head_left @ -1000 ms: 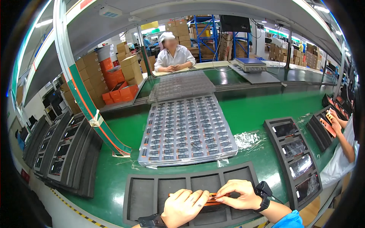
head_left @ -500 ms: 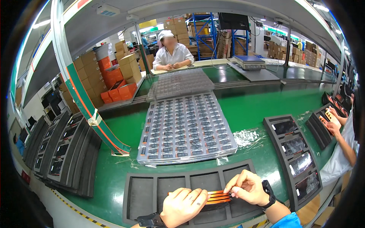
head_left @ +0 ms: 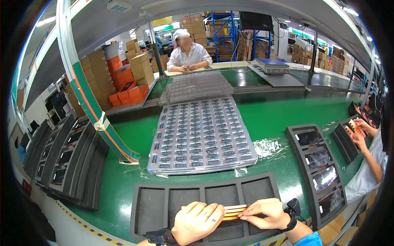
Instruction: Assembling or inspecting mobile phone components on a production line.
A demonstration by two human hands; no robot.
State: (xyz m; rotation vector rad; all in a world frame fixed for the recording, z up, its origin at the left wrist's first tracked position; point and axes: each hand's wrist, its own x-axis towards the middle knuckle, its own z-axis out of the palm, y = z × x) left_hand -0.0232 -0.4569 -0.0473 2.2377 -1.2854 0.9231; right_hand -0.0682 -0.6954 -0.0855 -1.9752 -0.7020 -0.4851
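My left hand (head_left: 198, 223) is wrapped around a stack of thin, flat orange-edged panels (head_left: 233, 212), seen edge-on. At the stack's right end my right hand (head_left: 264, 213) pinches with thumb and fingers close together. Both hands are over a dark grey foam tray (head_left: 167, 205) with a row of rectangular compartments. My left hand covers the left part of the stack. What kind of panels they are cannot be made out. Each wrist carries a black band.
Beyond the foam tray lies a clear plastic tray (head_left: 201, 141) of small dark parts. Foam trays with dark-screened devices stand right (head_left: 310, 159) and stacked left (head_left: 76, 164). A green-orange post (head_left: 92, 104) rises at left. A co-worker's hands (head_left: 359, 133) hold orange panels; another person (head_left: 189, 55) sits opposite.
My right hand has lowered and flattened, its fingers now closed on the stack's right end rather than raised above it. My left hand keeps its hold. The view has shifted slightly.
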